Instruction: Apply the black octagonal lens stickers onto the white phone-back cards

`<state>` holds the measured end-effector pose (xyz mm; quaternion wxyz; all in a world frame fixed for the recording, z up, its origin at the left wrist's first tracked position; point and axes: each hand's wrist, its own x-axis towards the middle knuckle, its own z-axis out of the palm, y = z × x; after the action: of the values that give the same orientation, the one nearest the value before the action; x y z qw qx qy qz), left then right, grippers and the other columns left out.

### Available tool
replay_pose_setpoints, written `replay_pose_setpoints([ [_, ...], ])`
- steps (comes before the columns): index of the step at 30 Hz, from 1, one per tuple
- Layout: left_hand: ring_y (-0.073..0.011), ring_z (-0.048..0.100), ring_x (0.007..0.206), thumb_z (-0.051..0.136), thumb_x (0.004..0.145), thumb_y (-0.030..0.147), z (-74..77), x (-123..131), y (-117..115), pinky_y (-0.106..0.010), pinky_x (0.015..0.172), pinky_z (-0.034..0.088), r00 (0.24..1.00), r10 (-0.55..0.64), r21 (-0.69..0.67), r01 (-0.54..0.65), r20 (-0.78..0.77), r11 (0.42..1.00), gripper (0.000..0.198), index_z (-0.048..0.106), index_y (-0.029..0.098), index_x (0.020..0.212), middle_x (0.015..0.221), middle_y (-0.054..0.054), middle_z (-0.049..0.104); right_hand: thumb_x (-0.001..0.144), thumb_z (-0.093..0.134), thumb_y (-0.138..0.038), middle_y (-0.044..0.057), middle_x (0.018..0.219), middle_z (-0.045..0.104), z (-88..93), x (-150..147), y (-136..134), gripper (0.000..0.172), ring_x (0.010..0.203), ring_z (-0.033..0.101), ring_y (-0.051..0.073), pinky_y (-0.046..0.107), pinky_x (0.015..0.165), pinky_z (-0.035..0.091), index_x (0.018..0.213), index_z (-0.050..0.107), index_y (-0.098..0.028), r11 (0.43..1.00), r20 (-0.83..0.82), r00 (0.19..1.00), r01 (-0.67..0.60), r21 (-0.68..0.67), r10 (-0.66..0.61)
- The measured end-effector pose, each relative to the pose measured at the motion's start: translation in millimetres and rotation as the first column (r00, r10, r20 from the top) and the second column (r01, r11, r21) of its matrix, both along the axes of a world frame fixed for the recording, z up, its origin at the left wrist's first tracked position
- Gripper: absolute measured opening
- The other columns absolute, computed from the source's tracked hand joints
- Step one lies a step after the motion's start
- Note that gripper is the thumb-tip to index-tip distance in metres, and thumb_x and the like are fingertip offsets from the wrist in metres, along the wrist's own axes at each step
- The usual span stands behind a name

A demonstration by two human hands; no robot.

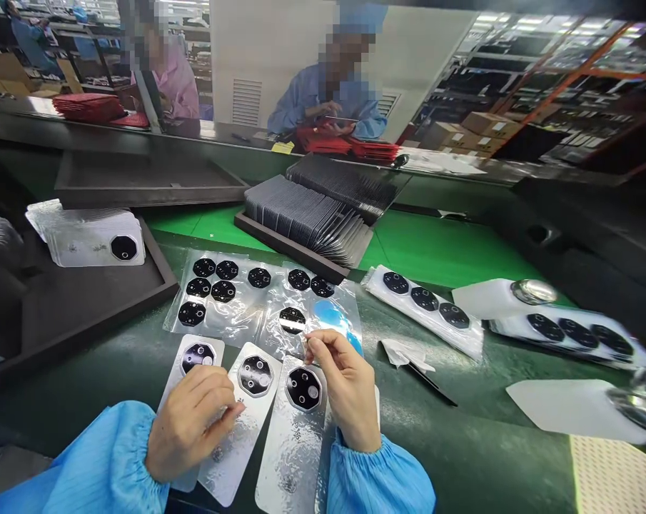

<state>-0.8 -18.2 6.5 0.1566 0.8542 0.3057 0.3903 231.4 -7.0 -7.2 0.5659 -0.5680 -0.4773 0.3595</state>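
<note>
Right-hand panel [295, 450] was the piece that mattered: it lay on the green bench [456, 457] directly in front of the wearer, between the two hands, long axis running away from the body, far end leaning slightly right. Its black disc [303, 389] sat at that far end. Right hand [349, 385] was clearly the nearer one: it came over the panel's right edge, thumb and index pinched almost together just past the far edge, between that disc and a loose black sticker [290, 315] on the clear film [250, 310] beyond. Couldn't tell if the pinch held a sliver of film or nothing. Left hand [194, 421] was farther off to the left, fingers loosely curled, thumb a bit apart, no grip visible; it covered part of the leftmost panel [173, 382] and reached the left edge of the middle panel [248, 421]. Contact vs hover there: couldn't tell. Middle panel leaned harder right, so the gap to its right neighbour narrowed toward the discs.
</note>
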Motion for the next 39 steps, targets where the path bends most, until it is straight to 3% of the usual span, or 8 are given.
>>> replay_pose_setpoints([
  [6, -0.0136, 0.054, 0.074, 0.054, 0.093, 0.007, 2.7, -1.1, 3.1, -0.028, 0.069, 0.049, 0.999, 0.029, -0.090, -0.027, 0.023, 0.996, 0.012, 0.054, 0.017, 0.086, 0.076, 0.000, 0.056, 0.095, 0.051, -0.054, -0.005, 0.062, 0.044, -3.5, -2.4, 0.0, 0.039, 0.056, 0.040, 0.010, 0.023, 0.055, 0.035, 0.075, 0.051, -0.020, 1.000, -0.077, 0.997, 0.000, -0.019, -0.002],
  [11, -0.0119, 0.050, 0.067, 0.054, 0.092, 0.006, 3.3, 0.3, 5.3, -0.026, 0.062, 0.045, 0.999, 0.039, -0.125, -0.035, 0.026, 0.992, 0.014, 0.052, 0.017, 0.083, 0.071, 0.002, 0.052, 0.094, 0.054, -0.054, -0.005, 0.062, 0.036, -3.8, -0.9, -5.0, 0.044, 0.056, 0.033, 0.009, 0.023, 0.052, 0.029, 0.067, 0.044, -0.020, 0.997, -0.202, 0.976, 0.075, -0.006, -0.075],
  [17, -0.0140, 0.059, 0.082, 0.054, 0.091, 0.002, -0.1, 0.8, 7.9, -0.029, 0.075, 0.051, 1.000, 0.022, -0.181, -0.019, 0.012, 0.983, 0.014, 0.054, 0.016, 0.090, 0.080, -0.001, 0.059, 0.085, 0.070, -0.041, 0.000, 0.082, 0.057, 0.6, 4.1, -5.2, 0.021, 0.069, 0.049, 0.012, 0.025, 0.064, 0.043, 0.090, 0.065, -0.021, 0.993, -0.283, 0.952, 0.113, -0.035, -0.118],
  [21, -0.0159, 0.062, 0.099, 0.054, 0.091, 0.000, 2.7, -1.2, 11.7, -0.034, 0.095, 0.048, 0.995, -0.072, -0.132, 0.063, -0.063, 0.989, 0.014, 0.056, 0.015, 0.091, 0.086, -0.002, 0.062, 0.087, 0.069, -0.040, 0.004, 0.095, 0.063, 1.6, 2.9, -4.6, 0.025, 0.074, 0.055, 0.014, 0.029, 0.070, 0.049, 0.104, 0.070, -0.023, 0.994, -0.323, 0.941, 0.087, -0.065, -0.103],
  [25, -0.0169, 0.062, 0.106, 0.051, 0.093, 0.001, 5.4, -6.3, 22.1, -0.038, 0.107, 0.041, 0.935, -0.199, 0.014, 0.212, -0.293, 0.977, 0.014, 0.059, 0.012, 0.092, 0.090, -0.004, 0.066, 0.087, 0.069, -0.041, 0.002, 0.086, 0.063, 0.2, 2.6, -5.3, 0.023, 0.073, 0.057, 0.013, 0.027, 0.069, 0.049, 0.100, 0.069, -0.022, 0.991, -0.373, 0.920, 0.089, -0.100, -0.120],
  [28, -0.0190, 0.062, 0.108, 0.048, 0.094, -0.001, 1.6, -10.4, 33.1, -0.040, 0.108, 0.042, 0.882, -0.237, 0.139, 0.317, -0.407, 0.938, 0.017, 0.061, 0.010, 0.090, 0.092, -0.006, 0.068, 0.090, 0.066, -0.043, 0.000, 0.077, 0.059, -1.1, 3.3, -5.2, 0.022, 0.070, 0.054, 0.011, 0.023, 0.064, 0.046, 0.086, 0.068, -0.021, 0.990, -0.340, 0.930, 0.119, -0.077, -0.138],
  [35, -0.0188, 0.063, 0.107, 0.046, 0.095, 0.001, -8.8, -11.2, 43.5, -0.041, 0.106, 0.046, 0.843, -0.259, 0.182, 0.381, -0.472, 0.907, 0.019, 0.062, 0.010, 0.090, 0.091, -0.006, 0.069, 0.088, 0.068, -0.044, 0.002, 0.091, 0.064, -0.7, 0.7, -2.1, 0.025, 0.077, 0.060, 0.013, 0.026, 0.072, 0.051, 0.103, 0.071, -0.024, 0.989, -0.334, 0.936, 0.074, -0.128, -0.113],
  [39, -0.0191, 0.064, 0.106, 0.045, 0.096, 0.001, -11.8, -10.2, 42.2, -0.042, 0.104, 0.048, 0.840, -0.264, 0.180, 0.386, -0.474, 0.905, 0.020, 0.062, 0.010, 0.091, 0.093, -0.007, 0.069, 0.085, 0.071, -0.042, 0.000, 0.083, 0.062, -1.3, 0.2, -2.6, 0.025, 0.073, 0.057, 0.011, 0.024, 0.069, 0.050, 0.102, 0.071, -0.025, 0.987, -0.318, 0.942, 0.069, -0.144, -0.112],
])
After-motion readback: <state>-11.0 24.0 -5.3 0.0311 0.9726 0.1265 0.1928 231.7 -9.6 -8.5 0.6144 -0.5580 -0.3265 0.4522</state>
